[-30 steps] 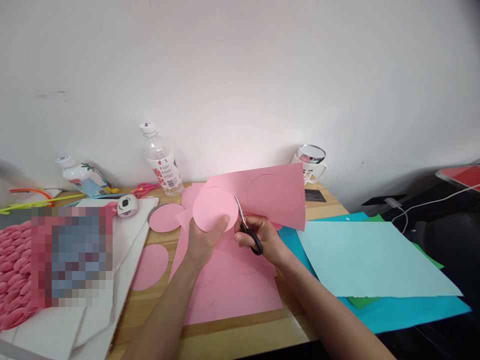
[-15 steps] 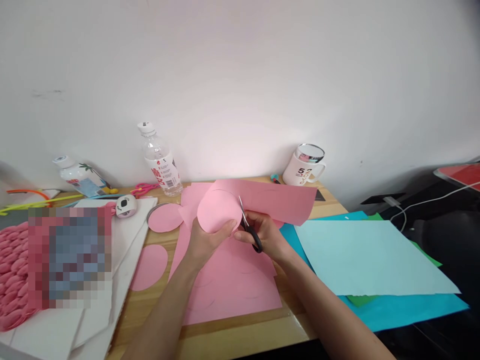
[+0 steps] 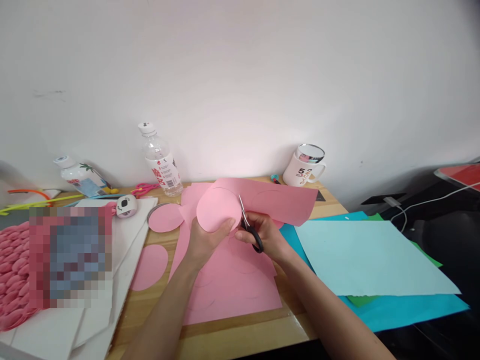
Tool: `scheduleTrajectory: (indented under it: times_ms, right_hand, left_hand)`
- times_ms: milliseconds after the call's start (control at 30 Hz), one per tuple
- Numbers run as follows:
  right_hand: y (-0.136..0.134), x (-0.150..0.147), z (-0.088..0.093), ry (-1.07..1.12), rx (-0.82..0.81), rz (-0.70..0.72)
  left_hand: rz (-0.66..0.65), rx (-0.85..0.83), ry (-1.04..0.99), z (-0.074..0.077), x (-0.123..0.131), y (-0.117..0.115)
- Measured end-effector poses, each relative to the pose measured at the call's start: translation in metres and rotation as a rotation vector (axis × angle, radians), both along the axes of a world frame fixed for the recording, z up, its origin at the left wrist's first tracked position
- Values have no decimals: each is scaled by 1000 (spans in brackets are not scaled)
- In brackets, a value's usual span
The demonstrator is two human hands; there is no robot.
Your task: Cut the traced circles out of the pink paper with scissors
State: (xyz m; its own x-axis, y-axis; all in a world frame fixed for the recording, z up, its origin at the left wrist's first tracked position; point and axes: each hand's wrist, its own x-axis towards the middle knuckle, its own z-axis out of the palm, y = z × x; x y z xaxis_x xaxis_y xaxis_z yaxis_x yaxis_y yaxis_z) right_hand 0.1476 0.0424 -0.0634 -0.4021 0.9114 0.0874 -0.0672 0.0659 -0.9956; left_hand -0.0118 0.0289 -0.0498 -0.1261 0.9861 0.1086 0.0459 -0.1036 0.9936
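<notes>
My left hand [image 3: 210, 240] pinches a pink paper circle [image 3: 217, 207] at its lower edge, thumb on top. In my right hand [image 3: 264, 235] is a pair of scissors [image 3: 255, 239] with black handles, the blades pointing up along the circle's right edge. A pink paper sheet [image 3: 277, 197] with drawn curves extends behind the blades to the right; its far end curls. Below both hands lies more pink paper [image 3: 232, 295] with faint pencil arcs. Two pink cut-out circles rest at the left, one circle [image 3: 166, 218] above the other circle [image 3: 150, 267].
A clear water bottle [image 3: 163, 167] and pink-handled scissors [image 3: 144, 189] stand at the back left, a white mug [image 3: 303, 167] at the back right. Pale blue paper [image 3: 371, 257] overlaps blue and green sheets on the right. White boards [image 3: 127, 245] lie left.
The pink circle and the sheet behind it have shifted very slightly. Both hands keep nearly the same place and grip.
</notes>
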Motion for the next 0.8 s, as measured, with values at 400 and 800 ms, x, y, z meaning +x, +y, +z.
scheduleTrajectory:
  times_ms: [400,800]
  right_hand:
    - [0,0,-1,-45,-10,-18]
    - [-3,-3,3,-26,-30,-15]
  left_hand:
    - [29,17,9,-2,0,1]
    - [89,20,-18,-2,1,2]
